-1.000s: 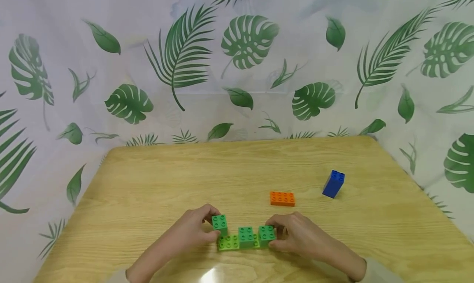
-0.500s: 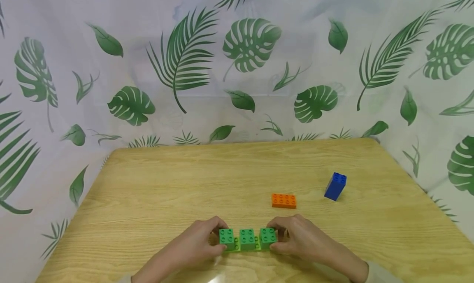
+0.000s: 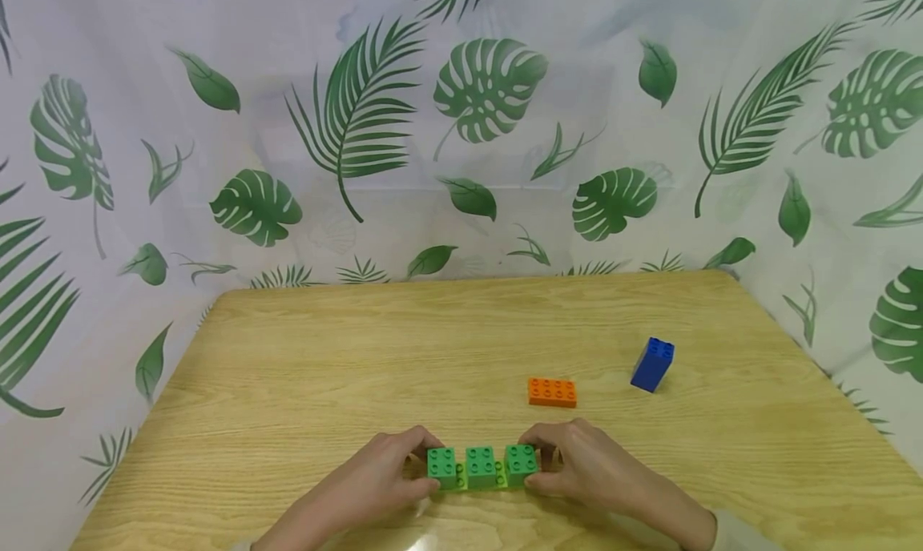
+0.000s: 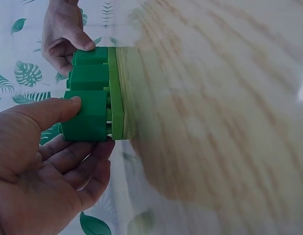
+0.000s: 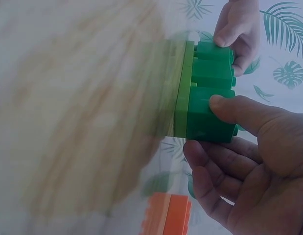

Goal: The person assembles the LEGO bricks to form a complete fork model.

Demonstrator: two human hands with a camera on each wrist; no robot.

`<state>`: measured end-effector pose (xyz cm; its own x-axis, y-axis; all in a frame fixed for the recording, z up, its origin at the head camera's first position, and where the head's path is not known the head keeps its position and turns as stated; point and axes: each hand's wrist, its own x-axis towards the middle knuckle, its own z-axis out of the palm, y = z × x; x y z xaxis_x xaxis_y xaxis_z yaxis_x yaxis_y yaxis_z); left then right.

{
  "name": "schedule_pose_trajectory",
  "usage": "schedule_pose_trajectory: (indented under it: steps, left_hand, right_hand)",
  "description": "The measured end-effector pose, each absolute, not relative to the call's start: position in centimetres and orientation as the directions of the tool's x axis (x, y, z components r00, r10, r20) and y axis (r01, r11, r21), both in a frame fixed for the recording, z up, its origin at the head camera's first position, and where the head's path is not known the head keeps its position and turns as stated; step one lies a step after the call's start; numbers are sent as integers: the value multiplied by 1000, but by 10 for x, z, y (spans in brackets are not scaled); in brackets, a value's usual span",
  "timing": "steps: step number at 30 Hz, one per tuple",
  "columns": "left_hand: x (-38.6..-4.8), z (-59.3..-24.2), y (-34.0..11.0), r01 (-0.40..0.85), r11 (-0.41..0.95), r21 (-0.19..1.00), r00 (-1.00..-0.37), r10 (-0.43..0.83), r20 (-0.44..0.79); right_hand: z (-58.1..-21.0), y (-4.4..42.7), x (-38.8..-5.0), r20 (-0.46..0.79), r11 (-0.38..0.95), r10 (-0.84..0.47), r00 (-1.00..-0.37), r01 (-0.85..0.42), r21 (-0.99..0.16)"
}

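Note:
Three green toy bricks stand in a row on a light green studded base: a left brick (image 3: 441,467), a middle brick (image 3: 480,466) and a right brick (image 3: 521,464). Between them, studs of the base (image 3: 499,477) show. My left hand (image 3: 382,475) pinches the left brick, thumb on its near side and fingers behind. In the left wrist view, a narrow gap with studs shows between this brick (image 4: 85,117) and the base (image 4: 117,107). My right hand (image 3: 594,467) pinches the right brick (image 5: 210,117) at the other end, which sits against the base.
An orange flat brick (image 3: 552,392) lies behind my right hand. Farther back on the right, a tall blue brick (image 3: 652,364) stands on the wooden table (image 3: 346,359). A leaf-printed cloth (image 3: 389,239) hangs behind the table.
My left hand has brought its green brick right and down onto the left part of the base. My right hand keeps its grip on the right brick, nearly still.

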<state>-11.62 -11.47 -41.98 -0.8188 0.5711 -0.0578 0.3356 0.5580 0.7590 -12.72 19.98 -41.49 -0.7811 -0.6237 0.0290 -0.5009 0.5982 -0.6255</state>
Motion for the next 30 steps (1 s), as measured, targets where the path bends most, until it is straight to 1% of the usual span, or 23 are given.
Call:
schedule_pose_trajectory:
  steps: [10, 19, 30]
  left_hand:
    - [-113, -423, -114, 299, 534, 791, -823, 564, -69]
    - [-115, -423, -115, 289, 548, 785, -823, 561, -88]
    - [-117, -423, -118, 251, 506, 825, -825, 558, -91]
  right_hand:
    - [-417, 201, -126, 29, 598, -623, -781, -500, -626]
    - [-416, 200, -127, 19, 603, -613, -790, -483, -635]
    - [-416, 200, -127, 30, 601, -620, -784, -498, -626]
